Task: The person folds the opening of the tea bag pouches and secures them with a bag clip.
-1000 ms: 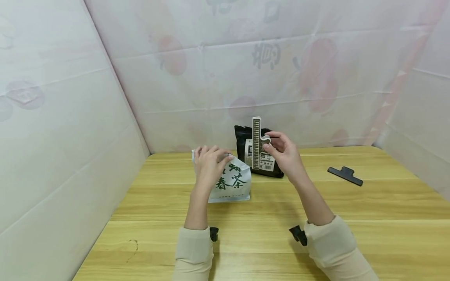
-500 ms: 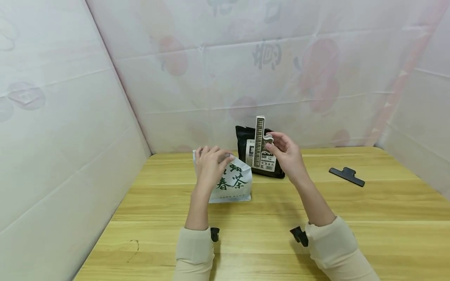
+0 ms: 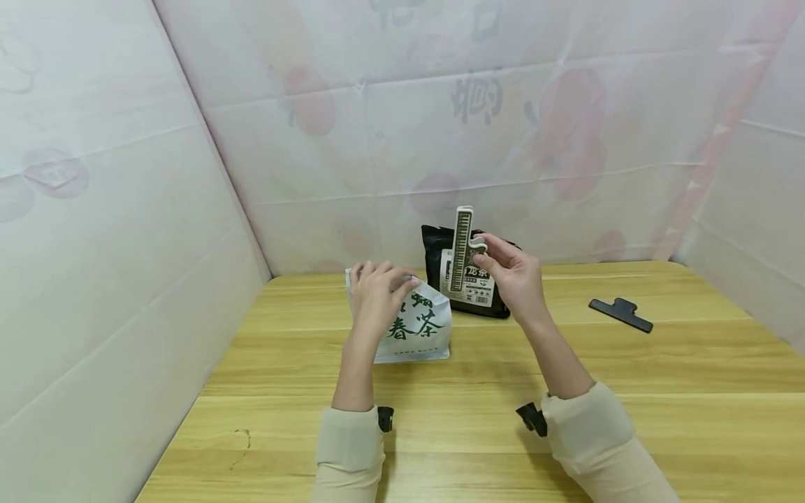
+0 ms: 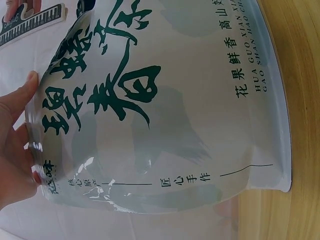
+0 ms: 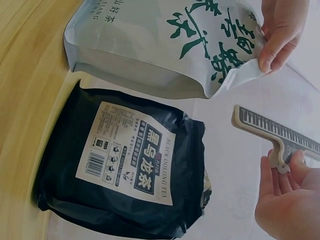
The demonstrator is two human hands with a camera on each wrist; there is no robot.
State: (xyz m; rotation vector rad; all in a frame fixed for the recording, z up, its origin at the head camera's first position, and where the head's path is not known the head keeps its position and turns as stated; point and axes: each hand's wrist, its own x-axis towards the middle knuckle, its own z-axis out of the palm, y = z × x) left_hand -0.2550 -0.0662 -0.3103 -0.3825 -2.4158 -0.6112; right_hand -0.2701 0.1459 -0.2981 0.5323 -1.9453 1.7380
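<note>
White bag (image 3: 416, 332) pinched at top by left hand (image 3: 377, 293); judged light, soft, best held there. At right, stiff-looking clip (image 3: 461, 251) gripped by handle in right hand (image 3: 517, 278).

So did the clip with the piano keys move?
Yes, a little: the lower end of the piano clip is now higher against the label on the black bag.

Black oolong tea bag (image 5: 122, 162): standing, label facing us;
Black clip (image 3: 621, 315): there, lying on the wood-grain table (image 3: 692, 405);
Printed cloth (image 3: 402, 154): hanging behind;
</note>
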